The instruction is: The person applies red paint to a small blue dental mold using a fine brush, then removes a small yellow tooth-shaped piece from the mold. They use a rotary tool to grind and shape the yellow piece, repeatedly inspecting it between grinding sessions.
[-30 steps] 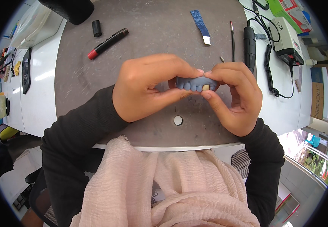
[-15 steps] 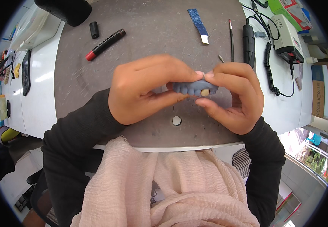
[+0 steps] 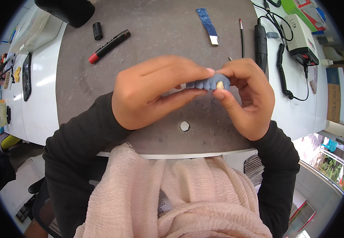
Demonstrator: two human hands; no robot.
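Note:
Between my two hands, above the brown work mat, is a blue-grey dental model (image 3: 206, 84) with a row of teeth facing me. One cream-coloured tooth crown (image 3: 219, 85) sits in that row, near the model's right end. My left hand (image 3: 156, 89) pinches the model's left part between thumb and fingers, hiding some of it. With thumb and index finger, my right hand (image 3: 248, 97) grips the right end; its thumb tip lies just under the cream crown.
On the brown mat (image 3: 156, 139) lie a red-and-black marker (image 3: 109, 47), its black cap (image 3: 97, 31), a blue strip (image 3: 206, 24) and a thin brush (image 3: 242, 37). At right are a black handpiece (image 3: 260, 45) and its corded control box (image 3: 301, 37). A phone (image 3: 27, 76) lies at left.
The dental model has tilted and turned slightly, showing more of its right end. My right thumb has moved up against it near the cream crown; before, it was a little below.

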